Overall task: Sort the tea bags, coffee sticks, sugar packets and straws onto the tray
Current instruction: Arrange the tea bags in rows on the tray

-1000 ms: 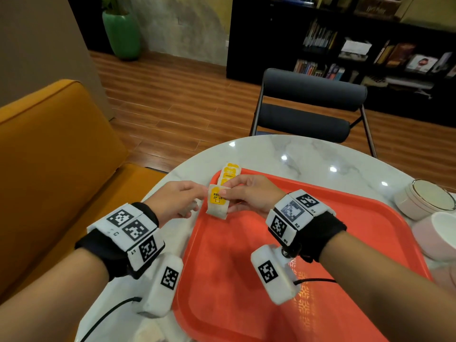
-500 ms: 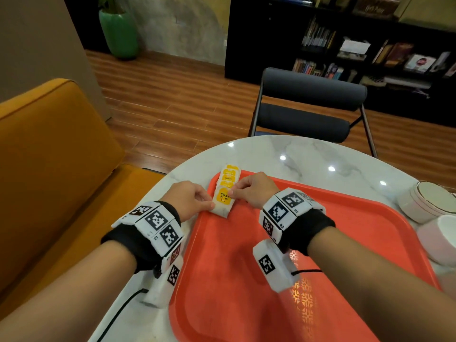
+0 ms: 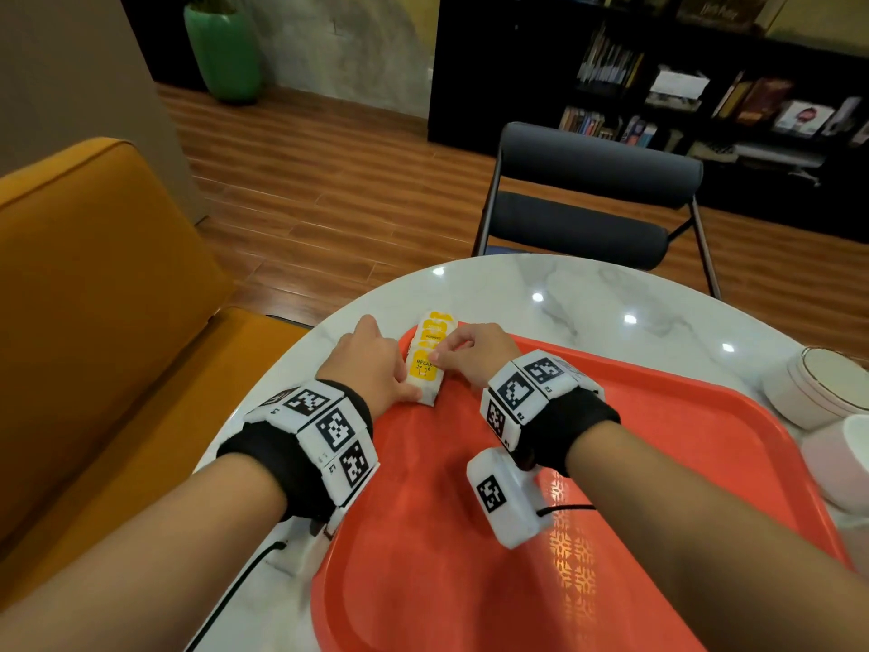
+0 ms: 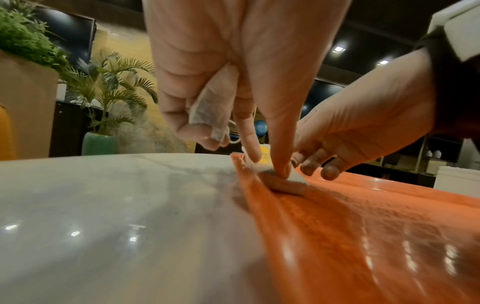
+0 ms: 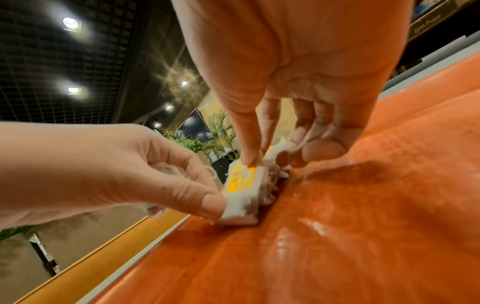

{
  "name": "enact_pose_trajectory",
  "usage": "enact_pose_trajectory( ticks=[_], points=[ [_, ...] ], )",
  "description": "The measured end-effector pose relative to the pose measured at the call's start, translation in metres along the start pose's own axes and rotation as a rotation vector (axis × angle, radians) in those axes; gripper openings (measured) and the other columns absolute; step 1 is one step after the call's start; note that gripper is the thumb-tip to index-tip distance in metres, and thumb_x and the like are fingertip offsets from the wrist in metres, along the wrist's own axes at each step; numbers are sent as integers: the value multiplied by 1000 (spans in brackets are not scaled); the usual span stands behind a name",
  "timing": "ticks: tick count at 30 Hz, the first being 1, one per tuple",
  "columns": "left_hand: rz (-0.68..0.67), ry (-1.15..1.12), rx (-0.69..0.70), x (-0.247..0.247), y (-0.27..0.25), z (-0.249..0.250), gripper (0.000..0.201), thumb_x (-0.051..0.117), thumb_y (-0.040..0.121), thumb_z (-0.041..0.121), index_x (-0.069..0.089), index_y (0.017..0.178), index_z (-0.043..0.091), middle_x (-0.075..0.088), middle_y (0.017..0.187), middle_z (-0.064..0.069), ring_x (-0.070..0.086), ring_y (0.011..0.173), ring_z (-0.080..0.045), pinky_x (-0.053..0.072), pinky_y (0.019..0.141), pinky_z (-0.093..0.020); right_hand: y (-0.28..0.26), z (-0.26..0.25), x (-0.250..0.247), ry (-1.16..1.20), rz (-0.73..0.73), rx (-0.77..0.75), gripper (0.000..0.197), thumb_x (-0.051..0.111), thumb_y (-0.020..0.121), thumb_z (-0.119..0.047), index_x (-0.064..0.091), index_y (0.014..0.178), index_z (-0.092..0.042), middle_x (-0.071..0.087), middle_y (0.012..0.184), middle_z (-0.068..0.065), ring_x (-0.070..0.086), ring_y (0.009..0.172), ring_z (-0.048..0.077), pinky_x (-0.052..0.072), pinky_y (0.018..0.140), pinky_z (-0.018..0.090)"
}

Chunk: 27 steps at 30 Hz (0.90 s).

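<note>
Head view has both hands up at the far-left corner of the orange tray [image 3: 635, 463], working on a little row of tea bags [image 3: 425, 364] with yellow labels. The row's long axis runs from just left of center up toward the upper middle of the frame, hugging the tray's left rim, with the nearest bag lowest in the frame. The left hand [image 3: 371, 364] sits on the left side of the row and the right hand [image 3: 475, 352] on the right, so the bags are squeezed between them, about equally close to both.

In the right wrist view the left thumb [image 5: 211, 205] pinches the near corner of the front bag while the right thumb presses down on its yellow label. The right fingers [image 5: 322, 150] curl down behind the row, touching or nearly touching the tray.

The left wrist view also shows a spare tea bag [image 4: 210, 109] tucked under the left hand's curled fingers, string dangling. So the next move is probably squaring the row up or adding that spare.

Hard to say how many bags are in the row; I count maybe three or four, overlapping. No coffee sticks, sugar or straws in sight.
</note>
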<state>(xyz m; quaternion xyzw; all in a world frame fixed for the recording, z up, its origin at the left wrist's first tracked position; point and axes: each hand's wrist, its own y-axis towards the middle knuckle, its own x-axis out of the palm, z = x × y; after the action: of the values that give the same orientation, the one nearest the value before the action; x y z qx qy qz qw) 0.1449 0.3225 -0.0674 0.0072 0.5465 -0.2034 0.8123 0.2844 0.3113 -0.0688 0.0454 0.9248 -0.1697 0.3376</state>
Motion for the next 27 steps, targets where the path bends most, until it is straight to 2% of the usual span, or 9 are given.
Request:
enact_pose_trajectory(
  ticks=[1, 4, 6, 10, 14, 17, 21, 24, 27],
  points=[
    [0, 14, 0, 0, 0, 1, 27, 73, 77, 36, 65, 91, 14, 40, 113, -6, 47, 107, -22, 44, 92, -36, 1, 1, 2, 18, 8, -2, 7, 67, 82, -20, 66, 83, -13, 49, 64, -7, 46, 59, 8, 38, 56, 19],
    [-7, 43, 2, -1, 0, 4, 26, 72, 77, 37, 64, 90, 15, 40, 113, -6, 47, 108, -22, 44, 92, -37, 3, 6, 5, 54, 31, -13, 17, 69, 79, -20, 58, 67, -20, 49, 63, -8, 44, 57, 5, 37, 55, 18],
    [-25, 36, 8, -2, -1, 3, 28, 71, 78, 37, 63, 92, 15, 40, 111, -5, 48, 106, -22, 44, 91, -34, 1, 5, 3, 56, 52, -26, 10, 69, 80, -22, 62, 76, -16, 47, 63, -9, 42, 57, 3, 33, 53, 15],
    [-43, -86, 68, -9, -5, -4, 41, 72, 78, 30, 53, 113, 20, 34, 110, 0, 48, 100, -18, 38, 84, -22, -9, 2, -5, 33, 81, -88, 19, 67, 82, -24, 64, 94, -11, 45, 66, -9, 42, 61, 3, 31, 55, 14],
    [-21, -296, 116, -17, -14, -12, 57, 69, 81, 16, 40, 129, 26, 27, 114, 2, 40, 95, -9, 32, 76, -9, -27, -7, -6, 140, -105, -140, 19, 62, 86, -18, 65, 103, -9, 55, 71, -2, 51, 64, 13, 41, 58, 24],
    [-61, -476, 129, -21, -21, -15, 69, 70, 79, 6, 35, 134, 29, 31, 108, 1, 44, 73, -6, 39, 66, -9, -39, -16, -2, 252, -258, -100, 29, 57, 90, -16, 57, 118, -7, 59, 86, 6, 53, 64, 12, 45, 54, 20],
    [-129, -717, 181, -25, -33, -15, 51, 64, 81, -2, 45, 118, 26, 45, 86, 2, 51, 65, -10, 45, 60, -10, -49, -25, 4, 396, -336, -40, 42, 57, 89, -14, 46, 129, -4, 56, 77, 4, 54, 65, 11, 48, 51, 17],
    [-60, -811, 201, -29, -39, -16, 38, 63, 82, -1, 52, 98, 32, 48, 80, 3, 55, 61, -5, 46, 61, -11, -54, -30, 3, 473, -334, -10, 41, 54, 91, -16, 45, 130, -5, 55, 76, 5, 53, 63, 13, 47, 51, 19],
    [26, -847, 226, -33, -42, -18, 41, 62, 83, -4, 52, 95, 34, 48, 79, 4, 52, 57, 4, 44, 64, -14, -59, -32, -2, 590, -345, 75, 37, 44, 96, -26, 47, 127, -6, 54, 76, 8, 54, 60, 17, 47, 51, 22]
  ],
)
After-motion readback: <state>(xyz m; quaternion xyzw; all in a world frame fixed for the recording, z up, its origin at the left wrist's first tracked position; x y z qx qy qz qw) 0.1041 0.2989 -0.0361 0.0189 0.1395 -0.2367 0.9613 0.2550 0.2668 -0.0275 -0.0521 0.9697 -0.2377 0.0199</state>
